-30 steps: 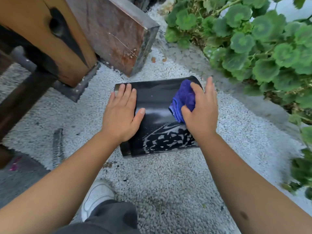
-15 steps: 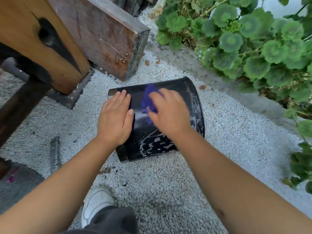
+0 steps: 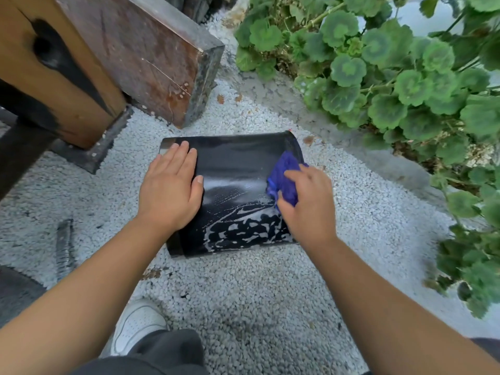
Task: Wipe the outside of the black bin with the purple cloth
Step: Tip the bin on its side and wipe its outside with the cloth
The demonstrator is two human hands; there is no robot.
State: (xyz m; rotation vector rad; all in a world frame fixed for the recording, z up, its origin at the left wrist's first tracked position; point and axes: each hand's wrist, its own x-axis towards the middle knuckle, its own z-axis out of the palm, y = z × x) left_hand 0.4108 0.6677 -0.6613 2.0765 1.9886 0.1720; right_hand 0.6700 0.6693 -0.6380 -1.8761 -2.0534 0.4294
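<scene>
The black bin (image 3: pixel 235 163) lies on its side on white gravel, its wet side streaked with soapy foam near the front. My left hand (image 3: pixel 169 189) rests flat on the bin's left part, fingers together, pressing it down. My right hand (image 3: pixel 308 204) grips the bunched purple cloth (image 3: pixel 284 177) and presses it against the bin's right end. Part of the cloth is hidden under my fingers.
A wooden post (image 3: pixel 54 69) and a dark wooden block (image 3: pixel 151 58) stand behind the bin on the left. Green leafy plants (image 3: pixel 392 77) border a concrete kerb on the right. My white shoe (image 3: pixel 135 326) is on the gravel below. A dark metal bar (image 3: pixel 65 247) lies at left.
My right hand has swept the cloth from the bin's middle back to its right end. The left hand stays pressed on the left part.
</scene>
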